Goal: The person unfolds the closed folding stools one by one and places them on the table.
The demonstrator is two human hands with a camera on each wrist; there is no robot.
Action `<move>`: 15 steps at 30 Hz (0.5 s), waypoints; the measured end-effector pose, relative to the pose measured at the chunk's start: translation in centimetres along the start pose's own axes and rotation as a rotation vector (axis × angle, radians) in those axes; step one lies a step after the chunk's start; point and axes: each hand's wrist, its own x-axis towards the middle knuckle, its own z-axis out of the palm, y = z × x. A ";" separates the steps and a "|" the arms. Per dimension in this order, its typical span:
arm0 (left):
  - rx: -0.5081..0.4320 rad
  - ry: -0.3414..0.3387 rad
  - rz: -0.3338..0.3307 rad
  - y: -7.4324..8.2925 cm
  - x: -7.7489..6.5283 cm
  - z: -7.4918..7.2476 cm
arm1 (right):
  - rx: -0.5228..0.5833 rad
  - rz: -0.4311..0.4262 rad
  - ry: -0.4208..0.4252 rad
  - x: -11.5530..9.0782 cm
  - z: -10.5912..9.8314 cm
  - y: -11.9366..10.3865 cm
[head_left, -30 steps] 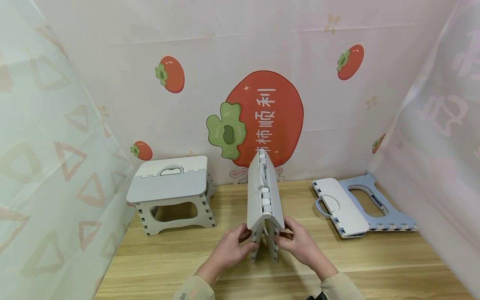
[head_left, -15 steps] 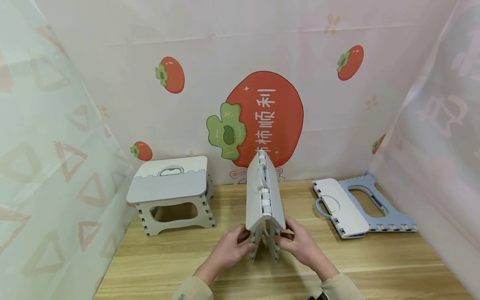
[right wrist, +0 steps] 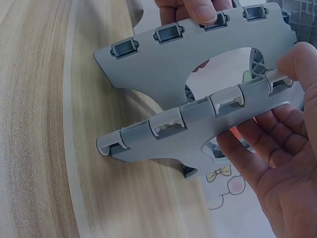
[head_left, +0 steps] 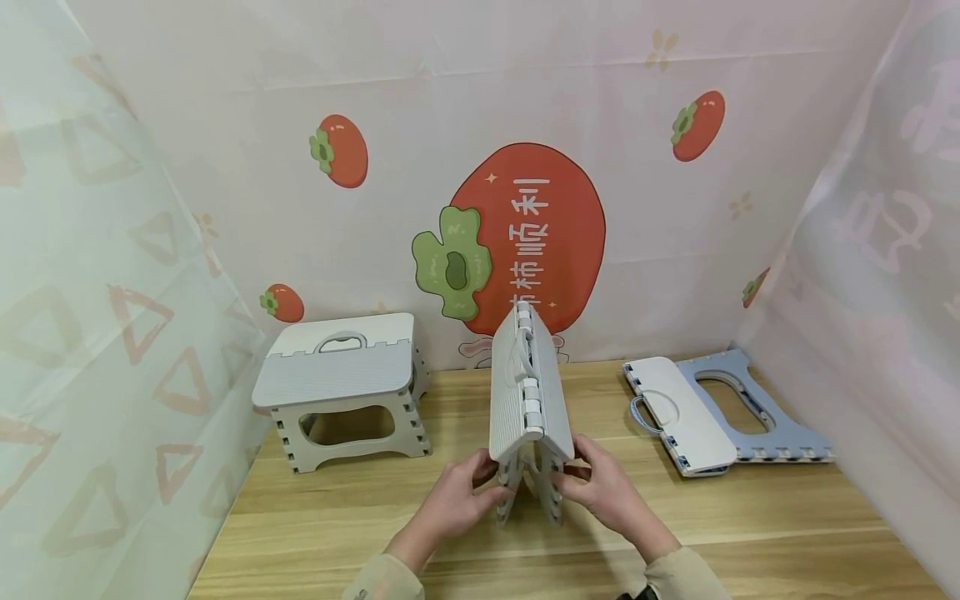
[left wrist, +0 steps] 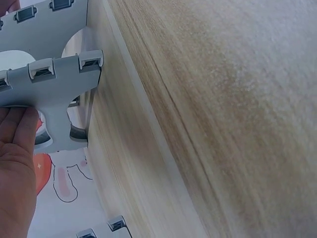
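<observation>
A light grey folding stool (head_left: 512, 412) stands half folded in the middle of the table, its hinged top raised into a ridge with the handle along it. Below, its two leg panels form a narrow upside-down V. My left hand (head_left: 459, 498) grips the left leg panel (right wrist: 143, 67), thumb on the near edge and fingers on the outer side. The right hand (head_left: 604, 493) holds the right leg panel (right wrist: 143, 136) the same way, with some fingers at its cutout in the right wrist view. Both panels' feet are at the wooden tabletop.
An unfolded grey-and-white stool (head_left: 337, 372) stands at the left. To the right, a white-and-blue folding stool (head_left: 686, 417) lies flat, its blue leg panel (head_left: 787, 421) spread out. Printed cloth (head_left: 390, 225) closes off the back and both sides of the wooden table (head_left: 315, 533).
The two halves of the middle stool have spread slightly, the left one going left and the right one right. Both hands have kept their grip and moved slightly apart with them.
</observation>
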 end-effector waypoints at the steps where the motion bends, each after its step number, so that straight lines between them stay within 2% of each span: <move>1: 0.001 -0.002 0.000 0.0 0.0 0.0 | -0.003 -0.002 0.000 0.0 0.0 0.0; 15: 0.024 0.014 0.005 -0.1 -0.2 -0.2 | -0.039 0.013 0.035 -0.2 -0.1 0.3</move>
